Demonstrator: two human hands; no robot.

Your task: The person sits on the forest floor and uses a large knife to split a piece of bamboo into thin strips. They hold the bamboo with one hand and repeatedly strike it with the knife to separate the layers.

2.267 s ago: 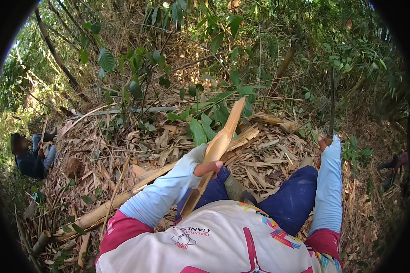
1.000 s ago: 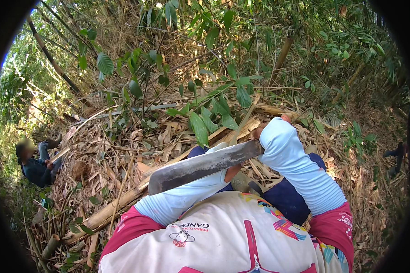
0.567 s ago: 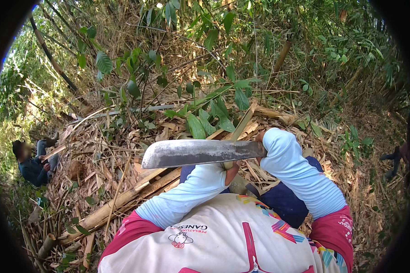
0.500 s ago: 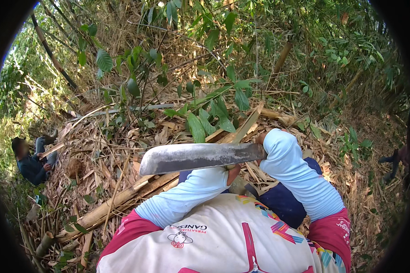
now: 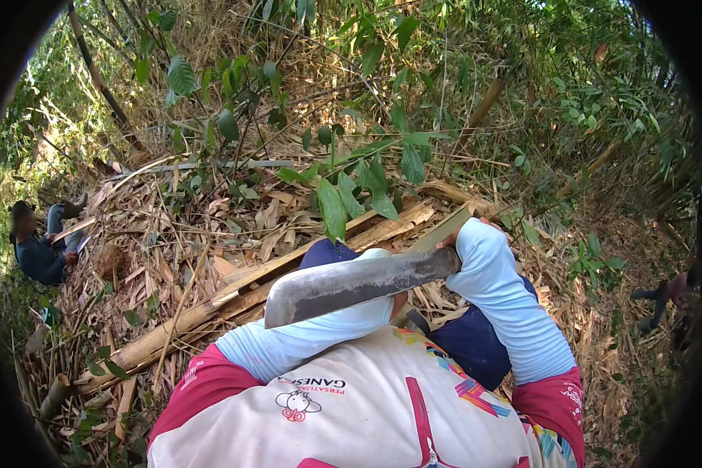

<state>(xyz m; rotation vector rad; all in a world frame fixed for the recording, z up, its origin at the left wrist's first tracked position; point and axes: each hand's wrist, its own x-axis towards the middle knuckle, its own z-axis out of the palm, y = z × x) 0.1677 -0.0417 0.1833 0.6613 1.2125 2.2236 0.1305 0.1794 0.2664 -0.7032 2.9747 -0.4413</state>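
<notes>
My right hand (image 5: pixel 452 242): fingers closed on the knife (image 5: pixel 359 287) at its handle end; my left hand (image 5: pixel 399 303): mostly behind the knife, grip cannot be told; bamboo strip (image 5: pixel 443 229) slants just beyond; judged already split, shaving seemingly unfinished.

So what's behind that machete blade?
Partly behind the machete blade: the light-blue left sleeve, navy trouser knee and left hand. The blade covers most of that hand, so its grip cannot be seen.
</notes>
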